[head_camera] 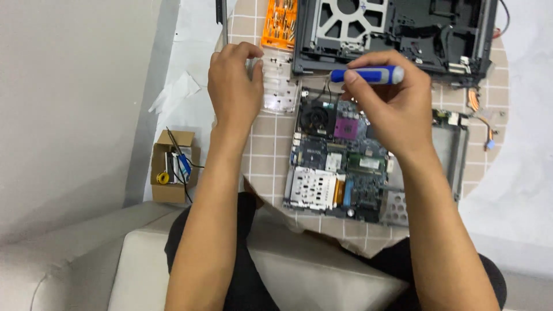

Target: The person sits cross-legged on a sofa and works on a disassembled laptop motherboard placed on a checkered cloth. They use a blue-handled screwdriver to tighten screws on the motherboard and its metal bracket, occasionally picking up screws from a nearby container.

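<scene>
My right hand (pixel 391 103) grips a blue-handled screwdriver (pixel 374 74), held level, its shaft pointing left over the edge of a black laptop chassis (pixel 403 31). Below that hand lies a bare laptop motherboard (pixel 340 167) with a round fan and a purple chip socket. My left hand (pixel 233 86) rests with bent fingers on a clear plastic compartment tray (pixel 281 92) at the table's left side.
An orange screw box (pixel 279 23) stands behind the clear tray. The round table (pixel 265 155) has a checked cloth. On the floor to the left sits a small cardboard box (pixel 173 167) with tools. Loose cables (pixel 481 115) lie at the right. A grey sofa cushion (pixel 299 270) is under me.
</scene>
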